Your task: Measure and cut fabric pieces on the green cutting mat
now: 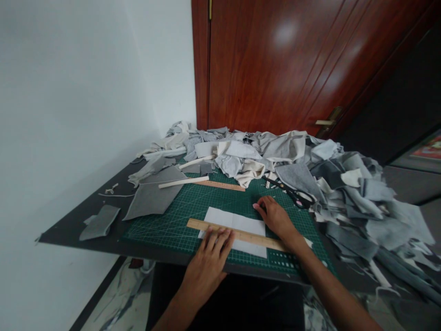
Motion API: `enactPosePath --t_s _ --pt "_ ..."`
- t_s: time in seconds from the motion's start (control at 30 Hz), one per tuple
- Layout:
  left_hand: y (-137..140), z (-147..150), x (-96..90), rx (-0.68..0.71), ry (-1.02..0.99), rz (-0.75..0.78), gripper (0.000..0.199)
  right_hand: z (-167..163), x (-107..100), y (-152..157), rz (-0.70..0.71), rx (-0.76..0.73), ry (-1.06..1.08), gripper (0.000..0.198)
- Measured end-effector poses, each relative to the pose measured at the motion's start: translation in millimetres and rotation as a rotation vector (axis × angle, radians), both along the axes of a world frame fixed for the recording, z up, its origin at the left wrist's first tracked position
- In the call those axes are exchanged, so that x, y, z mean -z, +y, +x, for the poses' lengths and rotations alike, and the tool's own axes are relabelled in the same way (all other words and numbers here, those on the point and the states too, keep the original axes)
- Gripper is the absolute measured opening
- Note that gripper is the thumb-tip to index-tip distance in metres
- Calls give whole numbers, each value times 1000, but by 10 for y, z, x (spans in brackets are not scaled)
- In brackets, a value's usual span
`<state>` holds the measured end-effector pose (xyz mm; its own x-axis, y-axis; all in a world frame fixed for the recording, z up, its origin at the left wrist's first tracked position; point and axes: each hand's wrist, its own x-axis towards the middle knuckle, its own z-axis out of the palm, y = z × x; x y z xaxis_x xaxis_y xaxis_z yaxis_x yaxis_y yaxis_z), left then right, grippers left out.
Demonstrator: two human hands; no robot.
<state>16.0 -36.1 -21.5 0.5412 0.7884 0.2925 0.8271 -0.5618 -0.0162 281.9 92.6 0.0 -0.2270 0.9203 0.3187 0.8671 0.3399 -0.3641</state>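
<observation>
My left hand (209,257) lies with its fingers stretched out over a wooden ruler (248,237), pressing it down. The ruler crosses a creased white sheet (220,216), paper or cloth, on the green cutting mat (155,233). My right hand (274,215) is above the mat, just past the sheet's right side, its fingers curled and thumb pinched in. A small pink piece (255,206) shows at the thumb tip; its kind is unclear. The right forearm covers part of the ruler near its right end. Black-handled scissors (296,195) lie open to the right of this hand.
Grey and cream fabric scraps (282,147) are heaped along the back and right (361,207). A second ruler (220,184), a cream strip (184,182) and a grey cloth piece (151,197) lie at the mat's upper left. A folded grey piece (101,222) rests near the left edge.
</observation>
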Motion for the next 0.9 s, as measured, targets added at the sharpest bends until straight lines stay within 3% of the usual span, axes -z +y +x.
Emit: enactPosePath --t_s 0.2,0.37,0.47,0.6,0.77,0.9 --pt "-4 6 -3 -2 -45 -6 96 -125 -137 -16 -29 -52 151 11" --pt "-15 -1 -28 4 -9 7 94 -595 -285 -84 -44 -263 285 10" --pt "-11 -10 -3 12 46 39 83 -957 -339 -127 -152 -434 293 7" --pt "11 -13 85 1 110 106 62 -1263 -322 -149 -169 -471 210 13" --pt "27 3 131 4 99 180 54 -1231 -263 -123 -172 -419 269 13" --pt "27 19 127 0 85 195 52 -1156 -274 -134 -224 -473 312 17"
